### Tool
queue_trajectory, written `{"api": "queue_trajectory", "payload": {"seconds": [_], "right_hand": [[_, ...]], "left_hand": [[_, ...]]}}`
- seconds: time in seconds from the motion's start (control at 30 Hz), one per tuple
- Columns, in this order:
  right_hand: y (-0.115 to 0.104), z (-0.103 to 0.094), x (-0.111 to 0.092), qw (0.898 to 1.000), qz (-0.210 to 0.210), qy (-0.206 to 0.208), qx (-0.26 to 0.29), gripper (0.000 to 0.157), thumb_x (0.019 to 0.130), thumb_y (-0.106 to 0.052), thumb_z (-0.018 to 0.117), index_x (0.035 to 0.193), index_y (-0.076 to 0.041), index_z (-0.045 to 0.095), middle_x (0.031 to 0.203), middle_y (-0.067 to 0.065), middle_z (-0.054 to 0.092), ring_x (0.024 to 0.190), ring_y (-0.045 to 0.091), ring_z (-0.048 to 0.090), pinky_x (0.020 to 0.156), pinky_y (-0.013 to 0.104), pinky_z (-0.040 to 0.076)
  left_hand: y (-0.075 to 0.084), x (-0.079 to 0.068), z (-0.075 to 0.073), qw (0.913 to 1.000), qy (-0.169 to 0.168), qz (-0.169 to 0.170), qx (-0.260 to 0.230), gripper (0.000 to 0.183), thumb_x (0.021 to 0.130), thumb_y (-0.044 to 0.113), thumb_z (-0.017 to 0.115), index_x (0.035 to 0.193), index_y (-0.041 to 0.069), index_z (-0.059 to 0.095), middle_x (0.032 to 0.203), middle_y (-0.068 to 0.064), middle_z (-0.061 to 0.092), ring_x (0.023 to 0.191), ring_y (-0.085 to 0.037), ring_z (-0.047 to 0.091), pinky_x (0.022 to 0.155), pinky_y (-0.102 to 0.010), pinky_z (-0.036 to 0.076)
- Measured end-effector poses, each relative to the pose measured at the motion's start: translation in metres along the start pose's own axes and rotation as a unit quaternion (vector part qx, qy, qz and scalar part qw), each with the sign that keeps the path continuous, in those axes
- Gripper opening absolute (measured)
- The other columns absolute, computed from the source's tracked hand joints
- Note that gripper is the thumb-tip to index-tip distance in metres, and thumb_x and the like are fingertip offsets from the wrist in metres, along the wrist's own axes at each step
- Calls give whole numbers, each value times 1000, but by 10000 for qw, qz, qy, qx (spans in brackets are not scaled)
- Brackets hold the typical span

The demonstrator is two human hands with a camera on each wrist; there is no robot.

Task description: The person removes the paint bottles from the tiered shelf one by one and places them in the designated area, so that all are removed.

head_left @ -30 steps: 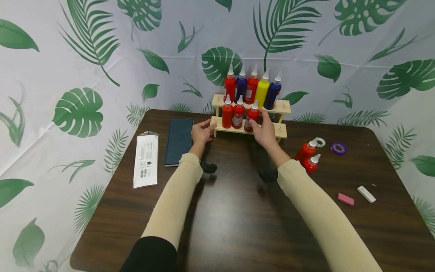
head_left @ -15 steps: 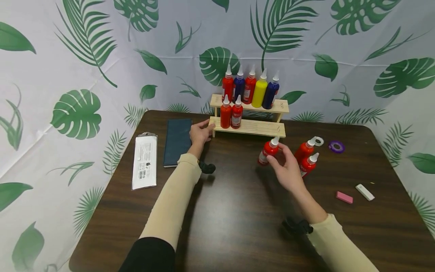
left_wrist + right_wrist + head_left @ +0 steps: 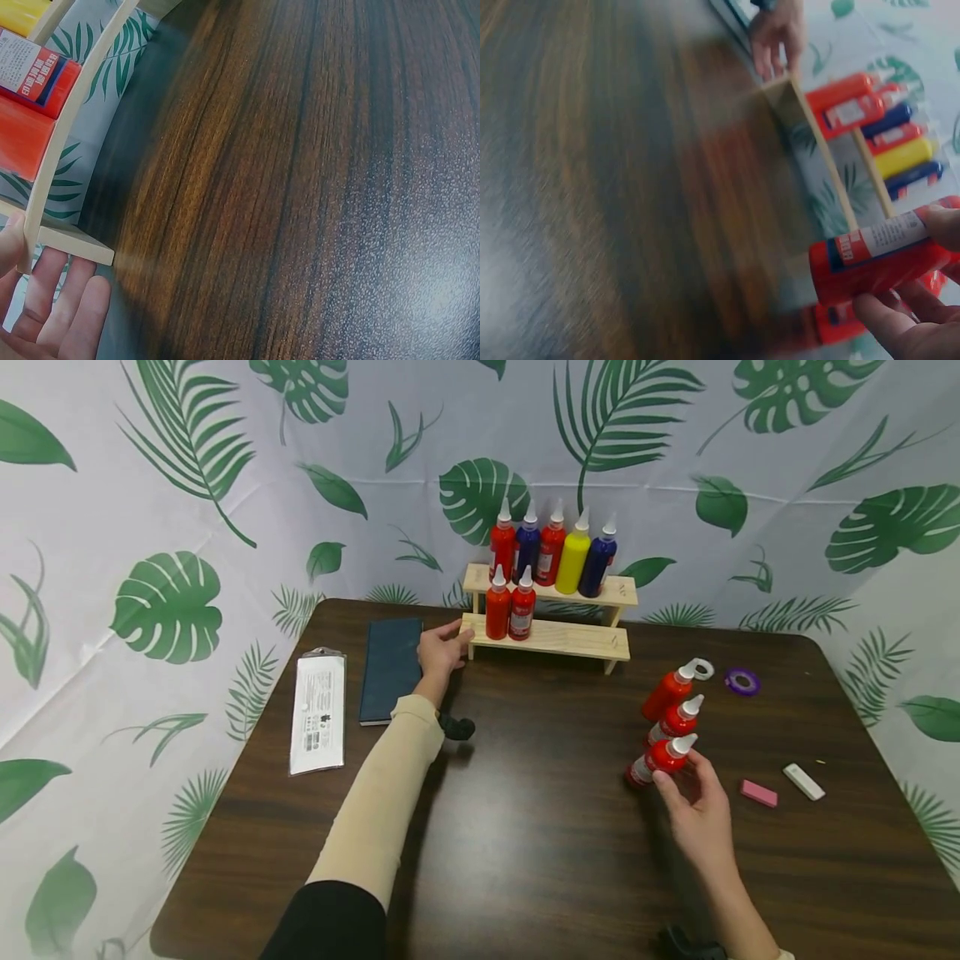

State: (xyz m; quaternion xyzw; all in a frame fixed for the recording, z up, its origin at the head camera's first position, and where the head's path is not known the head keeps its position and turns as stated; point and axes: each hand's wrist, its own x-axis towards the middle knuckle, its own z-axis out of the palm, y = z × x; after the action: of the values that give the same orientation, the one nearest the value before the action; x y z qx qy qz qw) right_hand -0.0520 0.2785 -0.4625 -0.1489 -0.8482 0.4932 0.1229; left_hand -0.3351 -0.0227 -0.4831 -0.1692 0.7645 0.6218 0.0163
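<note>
Right hand (image 3: 701,818): fingers pinching red bottle (image 3: 663,762), just beside two standing bottles (image 3: 667,693) on tabletop (image 3: 540,827); base contact unclear. Left hand (image 3: 441,653): fingers pinching left end of rack (image 3: 477,627); two bottles (image 3: 497,614) on lower tier (image 3: 577,640), five bottles (image 3: 573,564) on upper.

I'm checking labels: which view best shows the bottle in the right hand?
The right wrist view: the bottle is close there, its label turned to the camera, though its top is cut off. The head view shows it smaller in the right hand, white cap included. The left wrist view doesn't show it.
</note>
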Motion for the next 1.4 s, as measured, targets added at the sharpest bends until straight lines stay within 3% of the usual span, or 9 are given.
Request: {"api": "queue_trajectory", "payload": {"seconds": [0.1,0.3,0.47,0.8,1.0,1.13,1.2,1.27,1.4], "right_hand": [[7,-3,-2,9988,337,336,-67,53,94,-20,62,141,-6,43,135,14,51,117,27,51,88,10,45],[16,-4,2,9968,544,590,-34,51,95,-19,62,141,-7,44,137,13,51,120,27,49,104,42,41],[18,-4,6,9962,666,553,34,53,95,-21,61,143,-9,42,140,13,49,124,28,47,104,47,40],[16,-4,8,9952,925,285,-154,59,97,-28,57,148,-12,34,147,12,41,130,32,43,101,46,42],[11,-8,6,9966,740,337,-125,60,95,-24,61,148,-14,35,146,11,43,129,32,45,94,22,45],[-2,-14,3,9967,249,745,202,57,93,-13,64,145,-17,42,139,9,50,127,23,49,91,14,45],[-12,-17,2,9925,-349,1121,339,56,90,-5,66,141,-16,47,132,9,54,122,18,52,91,16,46],[-22,-18,1,9812,-1149,1524,283,54,86,2,68,136,-11,54,127,9,57,118,13,54,93,17,46],[-50,-11,6,9476,-2487,1997,-154,50,79,4,73,127,-7,62,123,10,61,112,16,56,98,18,42]], "left_hand": [[0,1,0,10000,30,-45,16,38,82,32,77,119,26,71,99,-4,73,78,-15,71,63,-32,58],[1,0,0,10000,8,-9,-20,38,82,32,77,118,26,71,98,-4,73,79,-15,71,64,-32,58],[1,0,-1,10000,-7,-26,-24,39,81,34,77,119,26,71,98,-4,73,79,-15,70,64,-32,58],[0,2,0,10000,-28,-55,-13,39,81,33,77,119,26,71,98,-4,73,79,-15,70,64,-32,59],[1,2,-1,10000,-36,-24,-24,38,82,33,77,119,27,70,99,-4,73,80,-15,70,65,-33,59],[1,3,0,10000,-22,-37,-25,38,82,33,77,119,27,70,97,-4,73,80,-15,70,65,-32,59],[1,3,0,10000,-26,-48,-29,38,82,32,77,119,27,70,97,-4,73,80,-15,70,64,-32,59],[1,4,1,10000,-27,-52,-48,38,82,32,77,119,27,70,97,-4,73,80,-16,71,64,-32,59],[1,4,0,10000,-15,-52,-69,38,82,32,77,119,27,70,97,-5,73,81,-17,71,63,-32,59]]}}
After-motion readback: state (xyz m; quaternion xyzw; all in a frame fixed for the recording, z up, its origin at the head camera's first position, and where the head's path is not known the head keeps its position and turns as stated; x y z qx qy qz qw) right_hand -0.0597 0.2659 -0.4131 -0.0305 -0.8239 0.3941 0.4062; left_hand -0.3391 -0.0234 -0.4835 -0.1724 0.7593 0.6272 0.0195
